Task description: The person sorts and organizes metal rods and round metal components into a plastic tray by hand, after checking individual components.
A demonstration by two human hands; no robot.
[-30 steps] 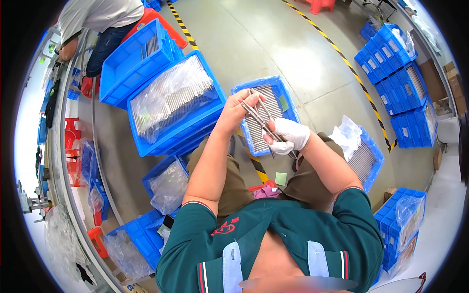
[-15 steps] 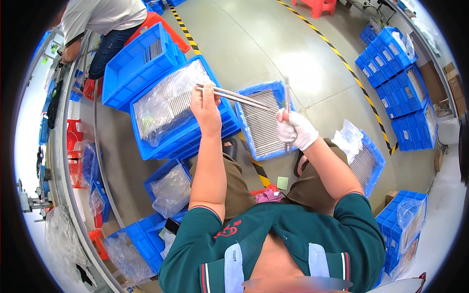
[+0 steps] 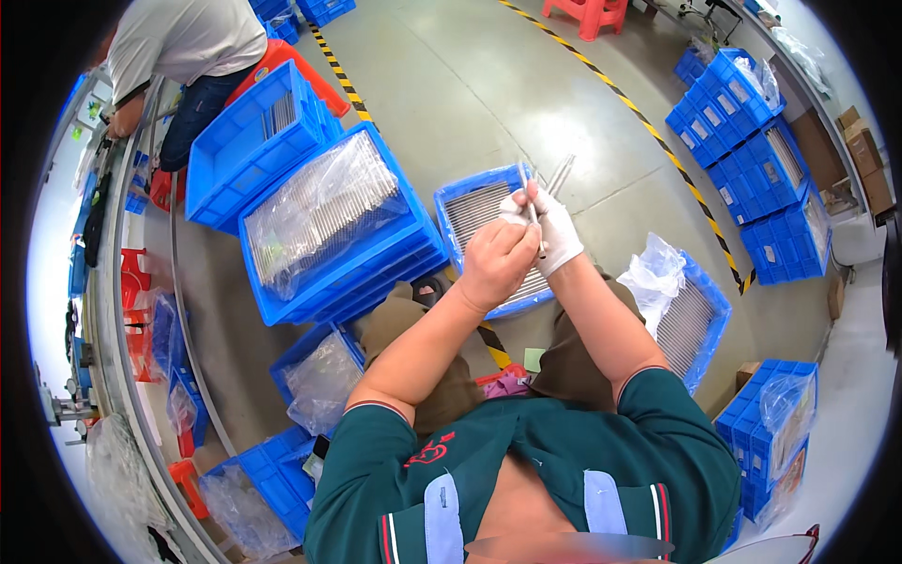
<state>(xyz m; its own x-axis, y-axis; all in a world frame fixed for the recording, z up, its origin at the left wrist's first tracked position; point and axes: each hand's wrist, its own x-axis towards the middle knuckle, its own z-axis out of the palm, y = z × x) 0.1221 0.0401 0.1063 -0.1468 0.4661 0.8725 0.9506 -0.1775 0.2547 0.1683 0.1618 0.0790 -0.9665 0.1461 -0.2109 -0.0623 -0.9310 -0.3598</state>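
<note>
My right hand (image 3: pixel 556 231), in a white glove, is closed around thin silvery metal rods (image 3: pixel 562 173). Some of these point away past its fingers, and one slants down between my hands. Bare and with its fingers bent together, my left hand (image 3: pixel 496 261) meets the glove from the left; what its fingertips pinch is hidden. Below both hands, a blue crate (image 3: pixel 445 218) holds a row of similar rods, partly covered by my hands and arms.
Stacked blue crates (image 3: pixel 352 299) with plastic-covered rods stand at left. Another rod-filled crate (image 3: pixel 722 315) with a plastic bag (image 3: pixel 653 277) is by my right knee. More crates (image 3: pixel 742 174) are piled far right. A person (image 3: pixel 193 42) sits at upper left, beside a bench.
My left hand has moved right and nearer, from the far rod ends to the gloved hand. The rods, spread crosswise before, now sit closer together at the glove. The view has shifted slightly.
</note>
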